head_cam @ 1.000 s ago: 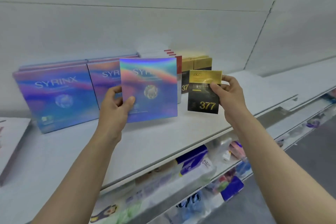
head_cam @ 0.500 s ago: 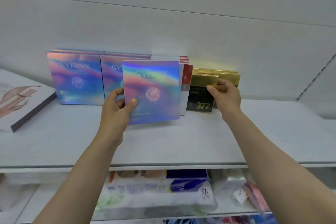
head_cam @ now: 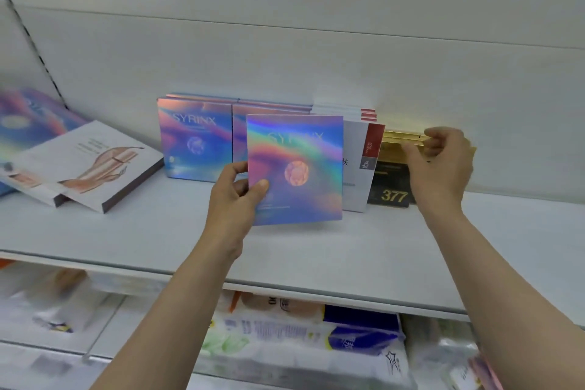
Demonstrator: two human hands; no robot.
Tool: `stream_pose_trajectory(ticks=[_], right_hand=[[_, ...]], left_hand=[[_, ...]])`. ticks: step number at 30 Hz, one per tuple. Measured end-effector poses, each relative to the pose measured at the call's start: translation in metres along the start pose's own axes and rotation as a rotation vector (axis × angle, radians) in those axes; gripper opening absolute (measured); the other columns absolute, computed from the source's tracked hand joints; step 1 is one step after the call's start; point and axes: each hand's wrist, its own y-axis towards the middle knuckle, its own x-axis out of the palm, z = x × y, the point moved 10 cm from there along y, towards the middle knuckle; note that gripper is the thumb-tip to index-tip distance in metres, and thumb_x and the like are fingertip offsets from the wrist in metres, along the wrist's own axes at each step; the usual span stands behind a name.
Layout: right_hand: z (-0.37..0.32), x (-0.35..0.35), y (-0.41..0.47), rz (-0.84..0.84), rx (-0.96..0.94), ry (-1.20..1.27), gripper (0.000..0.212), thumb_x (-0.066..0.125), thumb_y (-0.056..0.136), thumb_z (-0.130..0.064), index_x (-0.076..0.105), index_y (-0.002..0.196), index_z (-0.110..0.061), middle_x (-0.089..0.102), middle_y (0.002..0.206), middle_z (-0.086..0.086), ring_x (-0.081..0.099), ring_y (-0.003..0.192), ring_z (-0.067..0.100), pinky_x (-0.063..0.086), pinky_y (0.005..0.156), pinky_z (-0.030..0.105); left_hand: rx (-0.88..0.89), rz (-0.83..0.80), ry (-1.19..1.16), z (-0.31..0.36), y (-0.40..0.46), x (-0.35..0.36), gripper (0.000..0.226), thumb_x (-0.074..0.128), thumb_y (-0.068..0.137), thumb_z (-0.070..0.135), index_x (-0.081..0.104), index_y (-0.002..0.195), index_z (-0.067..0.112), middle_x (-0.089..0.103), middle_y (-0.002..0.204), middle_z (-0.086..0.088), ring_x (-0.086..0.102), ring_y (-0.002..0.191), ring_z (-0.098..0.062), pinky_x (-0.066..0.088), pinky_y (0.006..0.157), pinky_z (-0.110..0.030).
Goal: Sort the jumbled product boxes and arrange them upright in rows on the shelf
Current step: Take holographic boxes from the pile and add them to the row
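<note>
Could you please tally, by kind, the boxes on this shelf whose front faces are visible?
Holographic boxes: 4, one held in the left hand
White boxes with a red band: 1
Black-and-gold 377 boxes: 1
White illustrated boxes, lying tilted: 2
Total: 8

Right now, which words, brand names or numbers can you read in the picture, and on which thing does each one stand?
"SYRINX": on the upright holographic box at the left of the row.
"SYRINX", faint under glare: on the holographic box held by the left hand.
"377": on the black and gold box beside the right hand.
Too small or blurred: print on the white and red box, the slanted white box, and the packages below the shelf.
</note>
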Motion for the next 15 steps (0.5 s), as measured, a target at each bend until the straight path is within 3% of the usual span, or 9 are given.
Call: stream_pose_trajectory(ticks=[2,4,8,11,15], right_hand=[[-0.048,0.014,-0.009,-0.107,-0.116,0.070,0.026,0.073,0.084,-0.040,0.059,0.106,-0.034,0.060,0.096,-0.021,0.059,0.087,-0.004,0.048,0.072,0.012],[-0.092,0.042,-0.021,-0.317,-0.211,0.090,0.025,0.073,0.085,-0.039,0.065,0.108,-0.034,0.063,0.104,-0.023,0.058,0.092,-0.011,0.047,0.075,0.008],[-0.154,0.099,-0.047,-0.630,-0.377,-0.003,0.039,0.075,0.085,-0.035,0.066,0.123,-0.031,0.064,0.119,-0.017,0.056,0.106,0.000,0.042,0.089,0.009],[-0.175,0.136,-0.056,-0.728,-0.413,-0.119,0.036,0.076,0.084,-0.033,0.069,0.119,-0.027,0.068,0.109,-0.014,0.059,0.096,0.003,0.038,0.074,-0.001],[-0.187,0.166,-0.056,-0.779,-0.363,-0.077,0.026,0.079,0.081,-0.027,0.073,0.107,-0.024,0.072,0.094,-0.013,0.063,0.080,-0.003,0.044,0.071,0.005]], left_hand=[[0.001,-0.022,0.019,0.002,0.006,-0.006,0.027,0.064,0.092,0.012,0.055,0.115,0.020,0.072,0.099,-0.014,0.068,0.097,-0.033,0.051,0.090,-0.052],[0.023,-0.063,0.027,0.005,0.013,-0.013,0.025,0.064,0.092,0.011,0.055,0.114,0.020,0.074,0.096,-0.008,0.069,0.094,-0.029,0.054,0.085,-0.047],[0.061,-0.156,0.025,0.011,0.027,-0.027,0.024,0.063,0.092,0.009,0.055,0.111,0.022,0.075,0.095,-0.002,0.072,0.086,-0.017,0.056,0.073,-0.029],[0.092,-0.195,0.008,0.016,0.043,-0.042,0.023,0.063,0.092,0.009,0.056,0.109,0.023,0.075,0.096,-0.001,0.072,0.086,-0.017,0.057,0.072,-0.027],[0.161,-0.214,0.122,0.021,0.070,-0.067,0.025,0.065,0.091,0.014,0.057,0.111,0.027,0.074,0.097,0.005,0.070,0.091,-0.013,0.054,0.078,-0.026]])
